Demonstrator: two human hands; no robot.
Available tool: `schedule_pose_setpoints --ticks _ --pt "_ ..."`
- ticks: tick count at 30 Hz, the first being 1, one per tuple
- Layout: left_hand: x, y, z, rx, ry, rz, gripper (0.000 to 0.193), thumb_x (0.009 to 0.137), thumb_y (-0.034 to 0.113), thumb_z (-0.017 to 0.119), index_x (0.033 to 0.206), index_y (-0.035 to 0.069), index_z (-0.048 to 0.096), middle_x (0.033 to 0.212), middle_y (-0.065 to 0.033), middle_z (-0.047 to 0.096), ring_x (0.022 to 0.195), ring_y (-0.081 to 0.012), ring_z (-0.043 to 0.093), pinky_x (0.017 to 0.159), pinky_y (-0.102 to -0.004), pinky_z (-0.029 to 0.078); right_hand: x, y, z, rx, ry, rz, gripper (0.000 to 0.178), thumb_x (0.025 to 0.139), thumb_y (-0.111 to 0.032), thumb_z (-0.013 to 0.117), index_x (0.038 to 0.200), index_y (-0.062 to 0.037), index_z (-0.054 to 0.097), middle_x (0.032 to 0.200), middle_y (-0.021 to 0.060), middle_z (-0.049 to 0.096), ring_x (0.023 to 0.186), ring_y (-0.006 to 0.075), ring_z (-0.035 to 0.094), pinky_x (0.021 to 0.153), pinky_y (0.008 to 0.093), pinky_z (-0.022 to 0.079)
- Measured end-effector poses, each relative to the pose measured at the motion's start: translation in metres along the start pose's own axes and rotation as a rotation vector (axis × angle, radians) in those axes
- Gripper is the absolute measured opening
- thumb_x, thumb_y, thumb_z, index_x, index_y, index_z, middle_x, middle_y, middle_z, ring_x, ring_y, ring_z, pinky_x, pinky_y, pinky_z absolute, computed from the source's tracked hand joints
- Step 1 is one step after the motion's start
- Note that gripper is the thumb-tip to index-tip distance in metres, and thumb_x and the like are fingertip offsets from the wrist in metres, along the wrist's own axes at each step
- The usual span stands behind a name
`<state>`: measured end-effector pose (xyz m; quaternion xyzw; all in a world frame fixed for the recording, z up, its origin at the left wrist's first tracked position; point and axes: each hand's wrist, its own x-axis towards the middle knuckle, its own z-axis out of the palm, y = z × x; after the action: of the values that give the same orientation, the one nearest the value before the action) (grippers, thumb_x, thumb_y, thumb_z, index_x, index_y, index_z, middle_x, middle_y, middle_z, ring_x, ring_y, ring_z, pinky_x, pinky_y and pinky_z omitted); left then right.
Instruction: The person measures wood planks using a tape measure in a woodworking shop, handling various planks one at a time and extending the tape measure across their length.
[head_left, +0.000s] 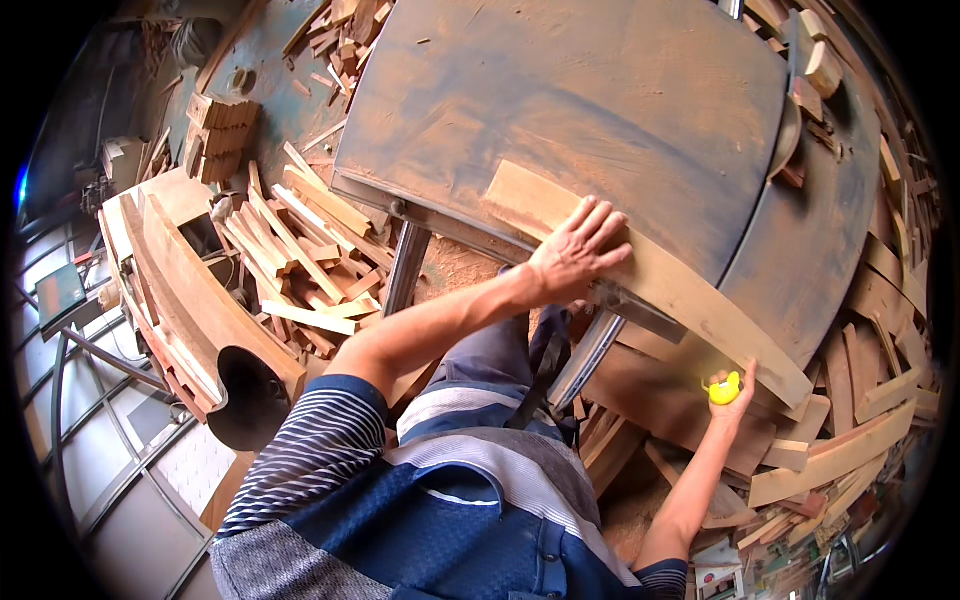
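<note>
A long, slightly curved wooden board (690, 290) lies slantwise over the near edge of a dusty metal machine table (560, 110). My left hand (582, 245) rests on top of the board near its middle, fingers stretched across the wood and thumb apart. Close to the board's right end, my right hand (735, 400) is closed around a small rounded yellow tape measure (724, 388). One finger of that hand points up beside the board's edge. Whether any tape is pulled out cannot be made out.
Offcuts (300, 240) are heaped on the floor at the left, beside large curved boards (200, 270). More wood pieces (840, 460) lie to the right and below the table. A stack of blocks (218, 130) stands farther back. Metal legs (408, 265) carry the table.
</note>
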<state>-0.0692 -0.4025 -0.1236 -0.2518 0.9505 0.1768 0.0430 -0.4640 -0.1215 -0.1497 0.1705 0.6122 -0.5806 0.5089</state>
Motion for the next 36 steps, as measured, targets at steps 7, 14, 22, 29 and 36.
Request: schedule_pose_setpoints --ticks 7,14,22,29,36 --pt "-0.004 -0.008 0.012 0.017 0.169 0.001 0.047 0.082 0.025 0.058 0.129 0.020 0.054 0.133 -0.0117 0.049 0.126 -0.0294 0.046 0.108 -0.0426 0.035 0.003 0.004 0.022 -0.001 0.028 -0.112 0.036 0.099 -0.047 0.059 0.107 -0.0122 0.065 0.077 0.0050 0.065 0.061 0.0193 0.057 0.055 0.0333 0.046" --pt "-0.006 -0.012 0.014 -0.058 0.145 0.027 0.046 0.084 0.024 0.058 0.129 0.017 0.054 0.140 -0.0136 0.047 0.133 -0.0326 0.042 0.114 -0.0463 0.031 0.003 0.006 0.018 -0.039 0.036 -0.138 0.039 0.101 -0.047 0.055 0.114 -0.0112 0.062 0.083 0.0044 0.065 0.059 0.0188 0.054 0.054 0.0324 0.046" --pt "-0.008 -0.013 0.022 -0.088 0.171 0.038 0.044 0.085 0.024 0.057 0.128 0.016 0.054 0.140 -0.0138 0.047 0.134 -0.0329 0.042 0.115 -0.0481 0.029 0.004 0.010 0.014 -0.038 0.108 -0.173 0.038 0.101 -0.047 0.056 0.117 -0.0129 0.060 0.091 0.0032 0.065 0.060 0.0177 0.051 0.054 0.0311 0.044" --pt "-0.007 -0.014 0.026 -0.101 0.232 0.043 0.041 0.083 0.026 0.058 0.122 0.013 0.057 0.136 -0.0170 0.048 0.131 -0.0369 0.043 0.114 -0.0502 0.031 0.000 0.010 0.034 -0.013 0.183 -0.154 0.036 0.099 -0.047 0.059 0.096 -0.0112 0.062 0.073 0.0023 0.059 0.058 0.0169 0.045 0.054 0.0309 0.040" --pt "-0.008 -0.013 0.023 -0.111 0.251 0.037 0.041 0.083 0.026 0.057 0.121 0.010 0.056 0.134 -0.0172 0.049 0.130 -0.0361 0.044 0.114 -0.0486 0.031 -0.003 0.010 0.035 -0.028 0.162 -0.140 0.037 0.098 -0.048 0.060 0.097 -0.0109 0.061 0.071 0.0027 0.058 0.058 0.0180 0.048 0.054 0.0315 0.041"
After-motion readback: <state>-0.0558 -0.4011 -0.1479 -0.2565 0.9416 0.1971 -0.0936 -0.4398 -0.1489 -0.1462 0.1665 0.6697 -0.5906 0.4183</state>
